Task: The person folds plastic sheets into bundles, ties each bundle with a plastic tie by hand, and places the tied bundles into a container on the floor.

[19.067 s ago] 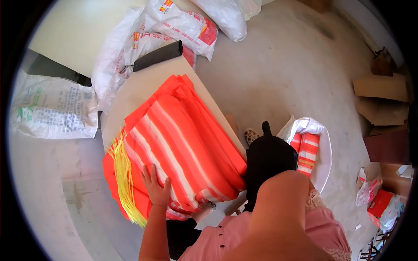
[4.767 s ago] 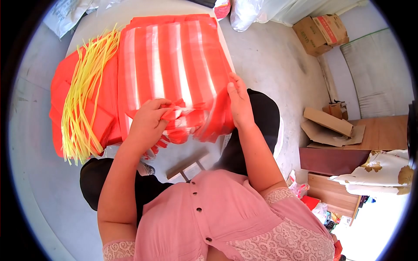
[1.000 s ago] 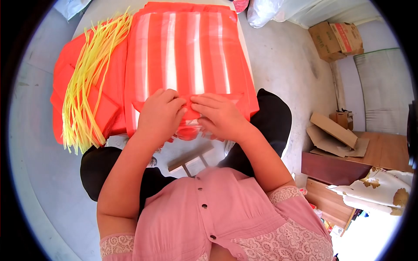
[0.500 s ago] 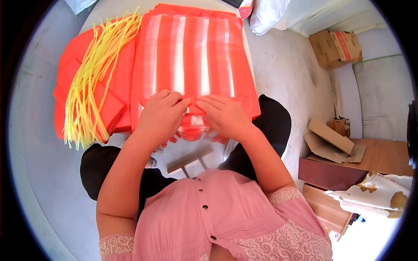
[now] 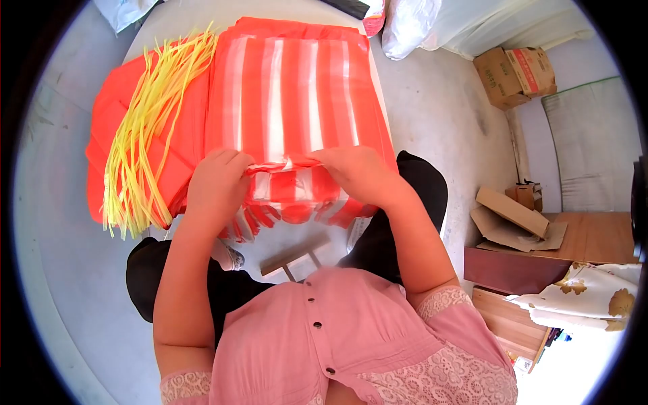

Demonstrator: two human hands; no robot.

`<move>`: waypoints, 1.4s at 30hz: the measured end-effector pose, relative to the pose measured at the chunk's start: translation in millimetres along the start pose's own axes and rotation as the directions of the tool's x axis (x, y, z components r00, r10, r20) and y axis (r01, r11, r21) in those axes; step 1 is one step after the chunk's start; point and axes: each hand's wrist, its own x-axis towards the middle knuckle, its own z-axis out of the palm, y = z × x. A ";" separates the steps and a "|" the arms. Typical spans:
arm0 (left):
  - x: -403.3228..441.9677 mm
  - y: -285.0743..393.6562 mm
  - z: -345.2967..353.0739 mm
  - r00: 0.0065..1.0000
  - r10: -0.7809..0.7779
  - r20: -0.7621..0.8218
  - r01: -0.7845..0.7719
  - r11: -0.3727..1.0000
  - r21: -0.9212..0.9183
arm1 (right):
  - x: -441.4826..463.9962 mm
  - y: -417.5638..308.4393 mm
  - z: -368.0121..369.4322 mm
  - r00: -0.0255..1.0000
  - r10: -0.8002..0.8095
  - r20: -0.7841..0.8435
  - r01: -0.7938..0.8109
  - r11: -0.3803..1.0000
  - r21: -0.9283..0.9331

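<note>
A thick stack of red and white striped sheeting (image 5: pixel 293 94) lies on the table in front of me. My left hand (image 5: pixel 219 182) pinches the near edge of the top layer at its left part. Farther right, my right hand (image 5: pixel 354 174) grips the same edge, with fingers closed on it. Between the hands the edge is bunched into a narrow fold, with loose ends hanging below. Left of the stack is plain red sheeting (image 5: pixel 115 101), and a bundle of yellow strips (image 5: pixel 145 128) lies across it.
The pale tabletop (image 5: pixel 196 17) shows beyond the stack. White bags (image 5: pixel 408 27) lie at the back. A cardboard box (image 5: pixel 516 75) is at the upper right, and an opened carton (image 5: pixel 516 223) rests on a wooden cabinet (image 5: pixel 587 236). A wooden stool frame (image 5: pixel 295 256) is beneath me.
My hands have moved apart along the near edge, the left one leftward and the right one slightly rightward. More of the striped fold shows between them. Earlier my hands were close together.
</note>
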 end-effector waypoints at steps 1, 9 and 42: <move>-2.5 1.1 -4.1 1.000 -0.027 -0.002 0.027 1.000 -0.012 | 1.0 0.1 -6.3 1.000 -0.009 0.026 0.009 1.000 0.025; -10.9 -6.1 -14.8 0.929 -0.361 0.081 0.367 0.873 -0.320 | 38.4 33.4 -16.4 0.986 0.095 0.134 -0.123 0.967 0.224; -23.1 -12.6 -10.0 0.973 -0.221 0.070 0.232 0.934 -0.273 | -37.0 46.8 19.7 0.964 -0.030 -0.262 -0.030 0.975 -0.221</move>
